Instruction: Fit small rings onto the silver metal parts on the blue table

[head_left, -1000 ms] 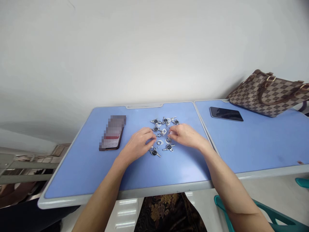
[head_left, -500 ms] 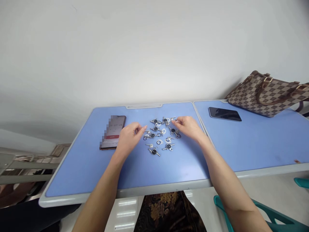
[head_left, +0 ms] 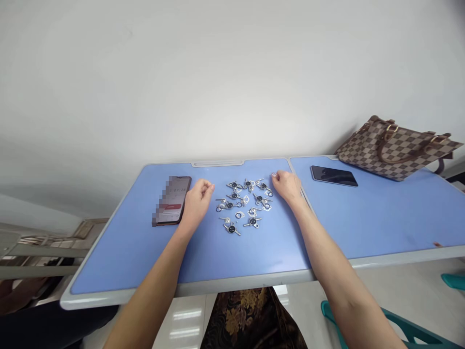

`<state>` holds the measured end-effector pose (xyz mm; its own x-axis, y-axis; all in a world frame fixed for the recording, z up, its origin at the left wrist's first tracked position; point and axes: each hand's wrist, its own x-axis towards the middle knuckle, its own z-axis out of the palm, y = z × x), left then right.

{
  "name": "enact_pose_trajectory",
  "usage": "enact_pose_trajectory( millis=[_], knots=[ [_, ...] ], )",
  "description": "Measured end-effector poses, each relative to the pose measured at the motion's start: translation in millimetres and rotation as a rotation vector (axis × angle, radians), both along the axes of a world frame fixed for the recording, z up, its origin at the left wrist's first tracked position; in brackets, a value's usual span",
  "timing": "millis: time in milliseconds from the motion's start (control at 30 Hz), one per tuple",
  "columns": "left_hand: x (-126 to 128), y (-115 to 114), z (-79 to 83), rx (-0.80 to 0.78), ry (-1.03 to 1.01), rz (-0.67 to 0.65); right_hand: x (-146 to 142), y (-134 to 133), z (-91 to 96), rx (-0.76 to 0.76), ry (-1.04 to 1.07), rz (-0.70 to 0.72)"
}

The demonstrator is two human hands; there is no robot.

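Several small metal parts (head_left: 243,206) lie in a loose cluster on the blue tabletop (head_left: 119,252). Some are key-shaped pieces with round black centres, such as one (head_left: 229,205) at the cluster's left, and others are flat silver rings and plates. My left hand (head_left: 198,203) rests with curled fingers to the left of the cluster, beside a smartphone (head_left: 172,201) whose screen is partly blurred. My right hand (head_left: 286,186) sits at the cluster's upper right with its fingertips together. A tiny glint at those fingertips is too small to identify.
A black phone (head_left: 334,175) lies on the adjoining blue table (head_left: 378,218). Behind it leans a brown checked handbag (head_left: 390,150). A white wall rises behind both tables. A teal chair frame (head_left: 363,325) stands below right, and my patterned lap (head_left: 250,317) shows below the front edge.
Both hands have drawn outward from the middle of the cluster, the left toward the smartphone and the right toward the far right. Several metal parts now lie in different places, and the cluster is uncovered.
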<state>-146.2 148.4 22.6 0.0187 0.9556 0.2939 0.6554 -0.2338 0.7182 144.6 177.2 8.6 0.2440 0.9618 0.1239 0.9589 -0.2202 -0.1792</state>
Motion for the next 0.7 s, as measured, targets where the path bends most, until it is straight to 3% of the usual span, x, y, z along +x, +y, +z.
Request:
enact_pose_trajectory(
  millis=[300, 700],
  knots=[
    [8.8, 18.3, -24.7, -0.043, -0.078, -0.046, -2.3, 2.0, -3.3, 0.021, 0.000, 0.015],
    [1.4, 27.8, -26.4, -0.058, 0.039, -0.112, -3.0, 1.7, -4.9, 0.033, 0.010, 0.030]
  ],
)
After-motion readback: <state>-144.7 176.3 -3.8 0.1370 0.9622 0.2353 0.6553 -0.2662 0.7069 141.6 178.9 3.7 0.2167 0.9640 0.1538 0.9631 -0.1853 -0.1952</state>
